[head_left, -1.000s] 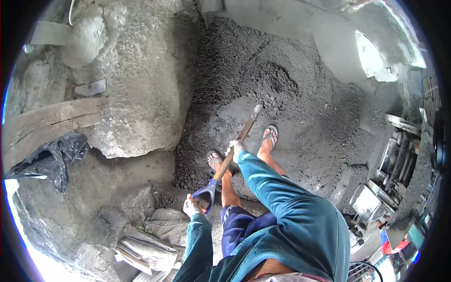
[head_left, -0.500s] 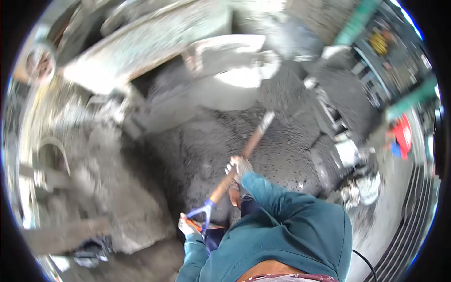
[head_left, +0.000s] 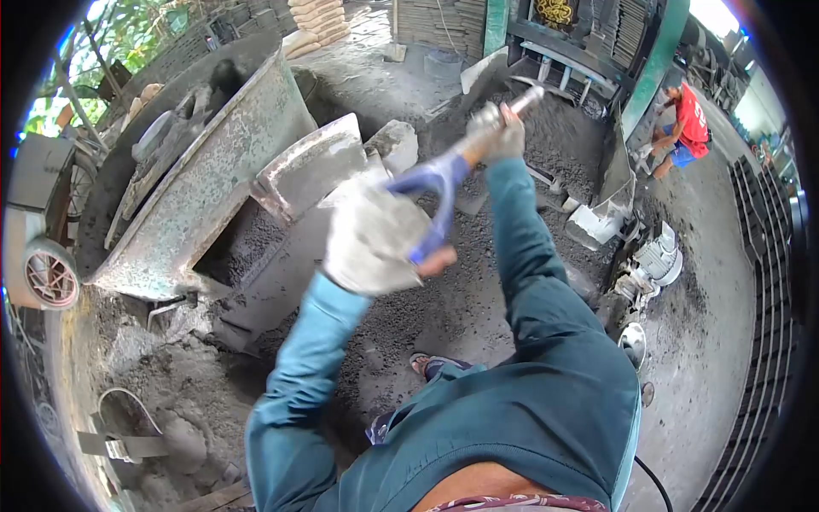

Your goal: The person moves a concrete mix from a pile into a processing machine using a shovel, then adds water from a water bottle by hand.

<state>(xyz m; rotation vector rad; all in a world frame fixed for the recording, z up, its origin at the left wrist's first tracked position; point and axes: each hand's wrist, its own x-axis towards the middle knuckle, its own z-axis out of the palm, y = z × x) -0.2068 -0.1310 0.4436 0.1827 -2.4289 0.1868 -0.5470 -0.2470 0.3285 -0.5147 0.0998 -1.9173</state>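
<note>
My left hand [head_left: 375, 235], in a pale, dirty glove, is closed on the grip end of a shovel [head_left: 437, 181] with a blue D-shaped handle. The bare tip of a finger shows beside the handle. Farther along, my right hand [head_left: 502, 135], also gloved, is wrapped round the shaft. The shovel is raised and points forward, toward the far right. Its blade is hard to make out against the dark heap of damp grit [head_left: 567, 132] beyond my right hand. Loose dark gravel mix [head_left: 461, 303] covers the ground below, around my foot.
A large worn metal trough [head_left: 222, 171] stands at left, with a wheeled cart [head_left: 51, 273] beside it. A machine with a green frame [head_left: 644, 77] is ahead. At right are a motor [head_left: 659, 260], a crouching person in red [head_left: 689, 119] and stacked dark slats [head_left: 759, 282].
Both hands have lifted the shovel from low near my legs up and forward. My view has tilted up, bringing more of the trough and the machine into sight.
</note>
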